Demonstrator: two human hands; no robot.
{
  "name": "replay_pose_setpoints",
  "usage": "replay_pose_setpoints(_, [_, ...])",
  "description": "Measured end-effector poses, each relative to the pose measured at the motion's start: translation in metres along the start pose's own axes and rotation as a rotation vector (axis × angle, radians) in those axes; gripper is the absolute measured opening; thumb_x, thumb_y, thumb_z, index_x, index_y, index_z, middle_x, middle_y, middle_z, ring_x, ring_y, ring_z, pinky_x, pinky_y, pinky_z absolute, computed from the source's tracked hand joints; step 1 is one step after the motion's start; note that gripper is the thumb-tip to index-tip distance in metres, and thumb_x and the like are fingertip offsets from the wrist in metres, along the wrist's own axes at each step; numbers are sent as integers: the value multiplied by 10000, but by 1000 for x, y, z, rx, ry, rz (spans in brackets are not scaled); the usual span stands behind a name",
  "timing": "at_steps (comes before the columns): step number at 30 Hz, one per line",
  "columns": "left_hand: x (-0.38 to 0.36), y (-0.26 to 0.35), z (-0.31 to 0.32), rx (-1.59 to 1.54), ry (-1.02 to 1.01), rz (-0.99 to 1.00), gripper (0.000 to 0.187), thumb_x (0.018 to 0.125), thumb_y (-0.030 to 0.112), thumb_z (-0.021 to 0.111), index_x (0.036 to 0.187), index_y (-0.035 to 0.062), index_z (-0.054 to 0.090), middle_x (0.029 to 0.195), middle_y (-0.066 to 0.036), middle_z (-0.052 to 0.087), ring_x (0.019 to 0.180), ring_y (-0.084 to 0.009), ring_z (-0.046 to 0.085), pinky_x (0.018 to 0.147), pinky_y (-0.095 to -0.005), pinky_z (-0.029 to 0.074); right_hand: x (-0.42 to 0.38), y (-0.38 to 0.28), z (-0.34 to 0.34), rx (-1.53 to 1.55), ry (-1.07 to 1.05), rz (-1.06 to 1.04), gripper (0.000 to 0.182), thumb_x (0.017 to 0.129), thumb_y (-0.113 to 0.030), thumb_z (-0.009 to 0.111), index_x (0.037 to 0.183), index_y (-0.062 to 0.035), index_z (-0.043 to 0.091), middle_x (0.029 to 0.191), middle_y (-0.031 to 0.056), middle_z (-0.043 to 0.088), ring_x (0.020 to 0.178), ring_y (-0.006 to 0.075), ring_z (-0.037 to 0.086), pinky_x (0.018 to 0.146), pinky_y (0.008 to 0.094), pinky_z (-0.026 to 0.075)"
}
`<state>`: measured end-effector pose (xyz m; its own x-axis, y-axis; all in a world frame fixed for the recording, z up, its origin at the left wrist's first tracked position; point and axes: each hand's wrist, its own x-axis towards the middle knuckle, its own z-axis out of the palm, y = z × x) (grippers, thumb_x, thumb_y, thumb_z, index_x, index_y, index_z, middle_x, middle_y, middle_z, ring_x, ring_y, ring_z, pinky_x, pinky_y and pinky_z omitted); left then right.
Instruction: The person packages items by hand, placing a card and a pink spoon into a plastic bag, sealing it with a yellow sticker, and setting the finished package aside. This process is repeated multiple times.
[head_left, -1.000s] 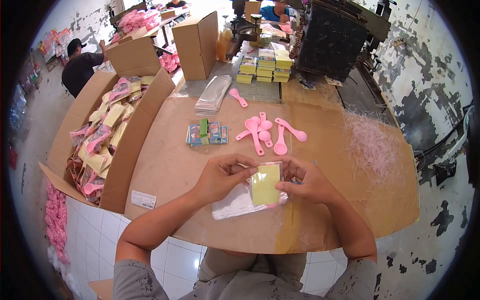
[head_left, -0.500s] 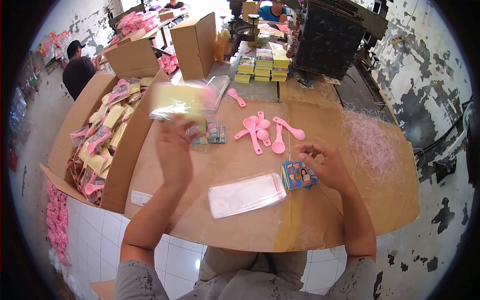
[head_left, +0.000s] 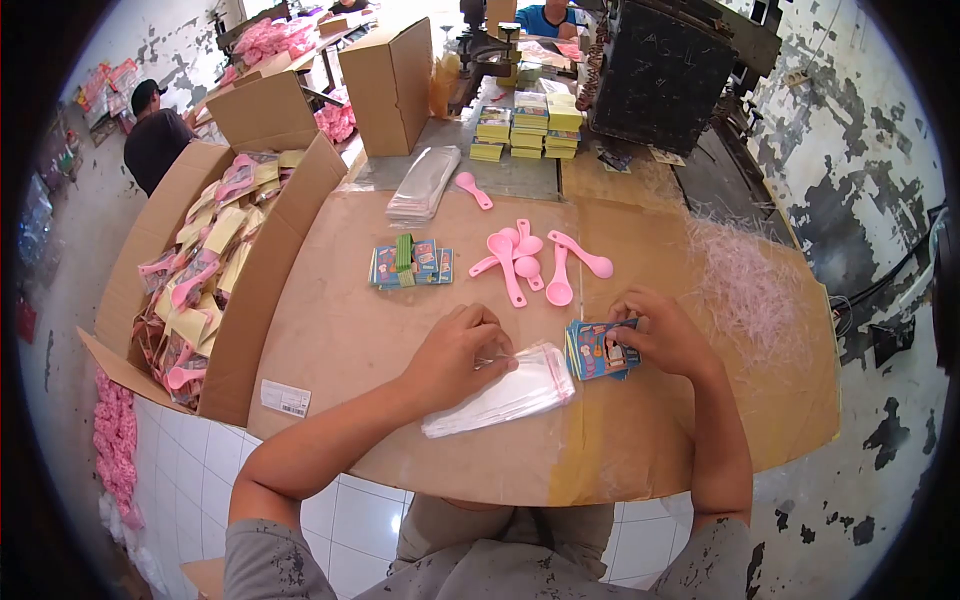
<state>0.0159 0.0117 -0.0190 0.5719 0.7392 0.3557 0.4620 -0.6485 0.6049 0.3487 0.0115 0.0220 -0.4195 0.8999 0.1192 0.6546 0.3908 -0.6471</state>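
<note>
My left hand [head_left: 458,358] is over a stack of clear plastic bags [head_left: 500,400], its thumb and fingers pinched together at the upper edge of the bags. To its right, my right hand [head_left: 668,335] has thumb and fingertips on the top of a small pile of blue printed cards [head_left: 595,352], partly covering it. Ahead of both hands lies a cluster of pink plastic spoons [head_left: 510,258], with two more spoons [head_left: 560,275] beside it and a single spoon [head_left: 474,191] farther back. A green-banded bundle of cards [head_left: 412,264] rests to the left.
A large open cardboard box [head_left: 270,260] full of bagged spoons and cards stands at the left. More clear bags [head_left: 424,187] and stacked cards [head_left: 528,128] are at the back. Shredded plastic strands [head_left: 750,285] lie at the right. A person [head_left: 158,140] is beyond the box.
The blurred packet in my left hand has left it, and that hand has come down right to the clear bags. My right hand has lowered onto the cards.
</note>
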Motion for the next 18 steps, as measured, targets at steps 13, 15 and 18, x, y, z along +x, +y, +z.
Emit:
replay_pose_setpoints(13, [-1, -8, 0, -389, 22, -258, 119, 959, 58, 715, 1054, -2, 675, 924, -73, 746, 800, -123, 680, 750, -299, 559, -1, -36, 42, 260, -108, -67, 202, 914, -114, 750, 1084, -15, 705, 984, 105, 729, 872, 194, 697, 817, 335, 546])
replay_pose_setpoints(15, [-2, -12, 2, -631, 96, -276, 156, 973, 55, 691, 1111, 0, 644, 936, -97, 746, 813, -149, 690, 768, -312, 566, -3, -41, 51, 70, -60, -135, 198, 901, -94, 757, 1085, -29, 719, 969, 93, 736, 855, 184, 695, 780, 335, 544])
replay_pose_setpoints(18, [3, -8, -7, -976, 117, -340, 228, 997, 22, 651, 1213, 6, 580, 979, -123, 746, 874, -178, 726, 803, -321, 591, -2, -46, 53, -44, -28, -200, 202, 895, -90, 761, 1085, -34, 727, 969, 96, 740, 838, 203, 700, 765, 340, 548])
